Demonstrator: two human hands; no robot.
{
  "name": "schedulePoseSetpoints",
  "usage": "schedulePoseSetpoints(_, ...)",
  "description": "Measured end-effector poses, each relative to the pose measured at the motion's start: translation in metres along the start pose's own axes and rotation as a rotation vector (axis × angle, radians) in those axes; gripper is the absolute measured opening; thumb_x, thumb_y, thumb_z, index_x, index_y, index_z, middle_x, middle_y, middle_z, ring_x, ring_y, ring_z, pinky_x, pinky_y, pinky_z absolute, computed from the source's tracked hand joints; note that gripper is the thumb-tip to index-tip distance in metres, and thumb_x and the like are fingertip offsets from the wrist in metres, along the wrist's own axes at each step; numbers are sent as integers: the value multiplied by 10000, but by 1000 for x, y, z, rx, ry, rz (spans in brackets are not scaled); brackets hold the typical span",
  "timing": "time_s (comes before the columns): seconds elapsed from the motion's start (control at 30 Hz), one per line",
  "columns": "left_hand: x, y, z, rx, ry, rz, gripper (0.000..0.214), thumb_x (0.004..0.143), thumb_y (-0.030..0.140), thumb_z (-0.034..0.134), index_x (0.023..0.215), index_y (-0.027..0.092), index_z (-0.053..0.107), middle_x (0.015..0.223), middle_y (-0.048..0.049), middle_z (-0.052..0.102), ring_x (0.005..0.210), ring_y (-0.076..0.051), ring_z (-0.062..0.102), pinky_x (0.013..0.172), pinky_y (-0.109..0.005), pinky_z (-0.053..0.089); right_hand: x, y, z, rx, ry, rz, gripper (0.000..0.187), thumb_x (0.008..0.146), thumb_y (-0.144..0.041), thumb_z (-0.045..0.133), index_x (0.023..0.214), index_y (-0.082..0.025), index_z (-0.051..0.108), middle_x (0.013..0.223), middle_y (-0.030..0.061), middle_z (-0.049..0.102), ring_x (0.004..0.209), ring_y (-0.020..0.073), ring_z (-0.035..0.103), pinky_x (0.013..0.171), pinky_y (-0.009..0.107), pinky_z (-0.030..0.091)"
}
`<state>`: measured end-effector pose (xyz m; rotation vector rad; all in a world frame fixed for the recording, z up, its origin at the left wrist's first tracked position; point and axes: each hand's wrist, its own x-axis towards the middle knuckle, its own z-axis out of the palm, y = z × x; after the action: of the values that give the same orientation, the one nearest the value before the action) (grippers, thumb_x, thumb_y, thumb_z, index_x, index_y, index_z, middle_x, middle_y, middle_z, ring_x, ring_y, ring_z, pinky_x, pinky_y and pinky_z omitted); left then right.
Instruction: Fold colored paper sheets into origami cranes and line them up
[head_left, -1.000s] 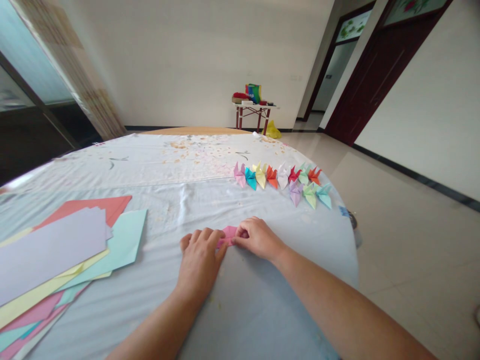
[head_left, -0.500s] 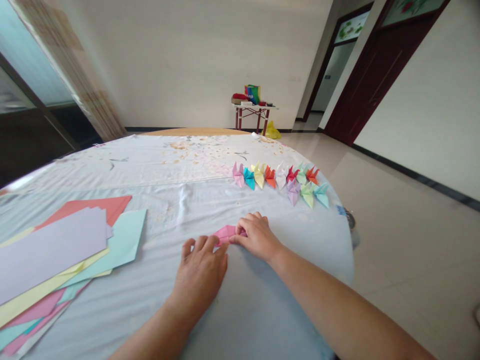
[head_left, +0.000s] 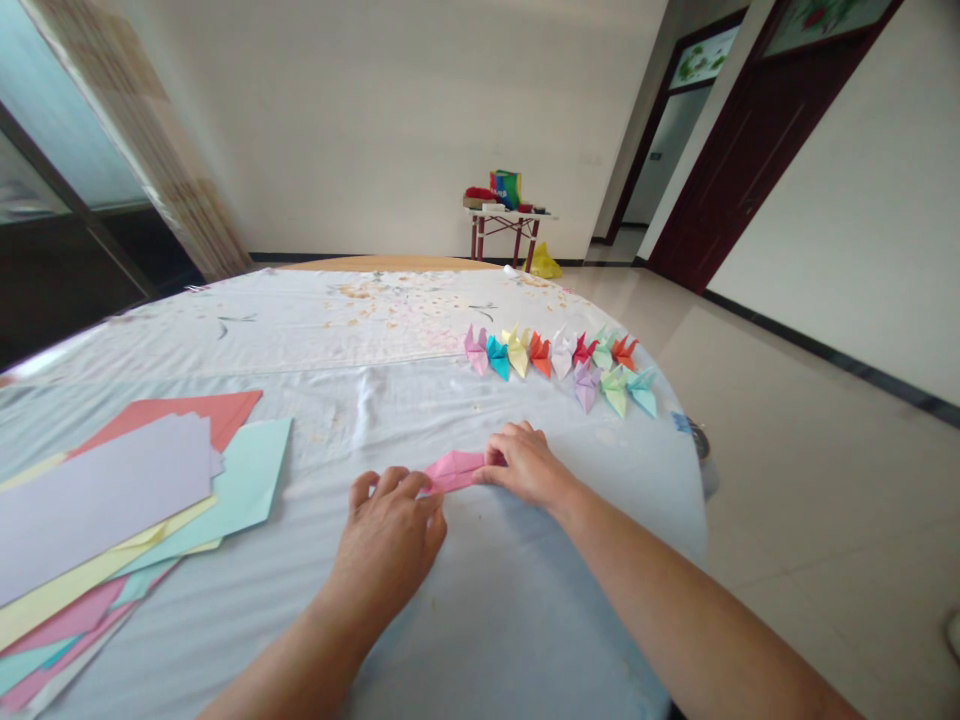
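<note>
A pink folded paper [head_left: 457, 470] lies on the cloth between my two hands, its creased middle showing. My left hand [head_left: 394, 525] rests over its left end, fingers bent and pressing on the edge. At the opposite end, my right hand [head_left: 521, 465] pinches the paper between thumb and fingers. Both ends of the paper are partly hidden by the fingers. Beyond my right hand stand several folded paper cranes [head_left: 586, 385] in two rows, in pink, blue, yellow, orange, white, red, green and purple.
Loose coloured paper sheets [head_left: 112, 500] lie in an overlapping pile on the left of the round table, which a pale tablecloth [head_left: 315, 600] covers. A small side table [head_left: 510, 213] with items on it stands by the far wall, a yellow bag [head_left: 545, 262] beside it.
My right hand has slid a little to the right along the pink paper, and my left hand slightly to the left. More of the paper's middle shows between them.
</note>
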<state>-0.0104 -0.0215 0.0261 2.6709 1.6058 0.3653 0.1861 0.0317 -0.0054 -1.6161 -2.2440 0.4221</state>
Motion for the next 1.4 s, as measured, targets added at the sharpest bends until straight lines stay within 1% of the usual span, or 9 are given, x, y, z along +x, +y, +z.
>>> schedulePoseSetpoints(0.3, 3, -3, 5, -33, 50, -20, 229, 827, 272, 428, 795, 243, 653, 920, -43, 630, 936, -235, 498, 862, -452, 279, -6, -6, -16, 103, 141, -206, 309, 772, -478, 559, 753, -175, 622, 735, 30, 544, 801, 158, 470, 740, 274, 336)
schedulePoseSetpoints(0.47, 4, -13, 11, -62, 130, -87, 184, 825, 294, 424, 873, 226, 589, 957, -48, 621, 922, -230, 511, 880, -444, 274, -9, -12, -16, 54, -32, -320, 208, 749, -379, 629, 800, -177, 619, 683, 5, 586, 716, 141, 505, 671, 243, 354)
schedulePoseSetpoints(0.57, 5, -17, 15, -73, 150, -128, 226, 818, 292, 431, 994, 195, 535, 955, -68, 626, 935, -235, 524, 902, -438, 269, -6, -12, -11, -10, -31, -318, 146, 772, -323, 616, 828, -188, 629, 769, 18, 630, 775, 152, 517, 717, 264, 347)
schedulePoseSetpoints(0.7, 3, -9, 15, -123, 110, -67, 234, 840, 300, 409, 1007, 203, 541, 925, -55, 645, 922, -232, 541, 892, -439, 268, 3, -10, -3, -56, 74, -313, 122, 830, -253, 542, 894, -196, 629, 845, 33, 648, 841, 172, 511, 763, 297, 334)
schedulePoseSetpoints(0.9, -1, 10, 10, -282, 4, 73, 215, 854, 322, 401, 907, 215, 580, 767, -13, 647, 752, -179, 567, 781, -360, 337, 7, -10, 3, 41, 173, -355, 253, 805, -75, 489, 1003, -199, 586, 928, 24, 639, 897, 160, 508, 805, 288, 339)
schedulePoseSetpoints(1.03, 2, -1, 9, -241, 94, 12, 224, 857, 323, 397, 853, 225, 598, 771, -13, 642, 757, -183, 559, 773, -363, 335, 0, -14, -4, 37, 195, -325, 97, 800, -245, 552, 857, -179, 595, 834, 29, 620, 857, 171, 506, 791, 300, 341)
schedulePoseSetpoints(1.2, 7, -15, 12, -193, 189, -32, 216, 839, 326, 430, 948, 244, 597, 951, -33, 633, 890, -207, 537, 834, -385, 327, -7, -18, -7, 8, 38, -371, 520, 616, -604, 636, 914, -179, 600, 886, 54, 620, 866, 204, 506, 764, 322, 350)
schedulePoseSetpoints(1.27, 8, -16, 13, -206, 183, -25, 220, 842, 319, 423, 955, 246, 597, 980, -34, 629, 918, -205, 533, 847, -382, 326, -6, -17, -6, 4, -4, -413, 547, 646, -588, 624, 1026, -196, 587, 959, 57, 627, 916, 208, 503, 800, 333, 339)
schedulePoseSetpoints(1.4, 8, -18, 17, -233, 135, 10, 219, 843, 303, 420, 967, 256, 595, 1010, -25, 627, 947, -199, 531, 865, -385, 311, 0, -11, -3, 32, -18, -463, 359, 816, -423, 531, 1129, -248, 558, 1070, 31, 629, 1014, 186, 487, 895, 349, 289)
